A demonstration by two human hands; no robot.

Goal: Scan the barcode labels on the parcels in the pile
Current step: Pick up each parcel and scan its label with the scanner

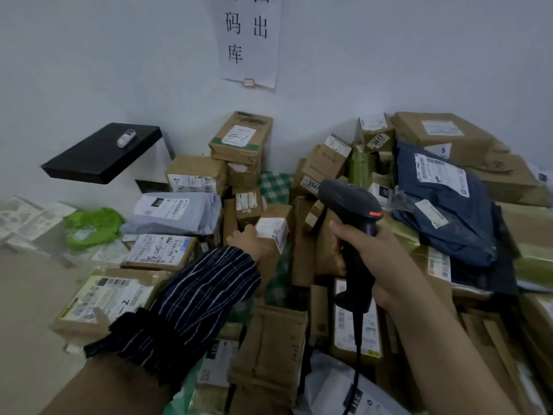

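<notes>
A pile of parcels fills the floor against the wall: brown cardboard boxes, a grey mailer bag (pixel 176 214) and a dark blue bag (pixel 443 205) with white labels. My left hand (pixel 251 241), in a striped sleeve, grips a small brown box (pixel 276 229) in the middle of the pile; its white barcode label faces up. My right hand (pixel 371 259) grips the handle of a black barcode scanner (pixel 354 232), held upright just right of that box, its head pointing left and away from me. The scanner's cable hangs down.
A black shelf (pixel 101 157) with a small white object on it juts from the wall at left. White foam packing (pixel 27 220) and a green bag (pixel 92 226) lie on the bare floor at left. A paper sign (pixel 248 40) hangs on the wall.
</notes>
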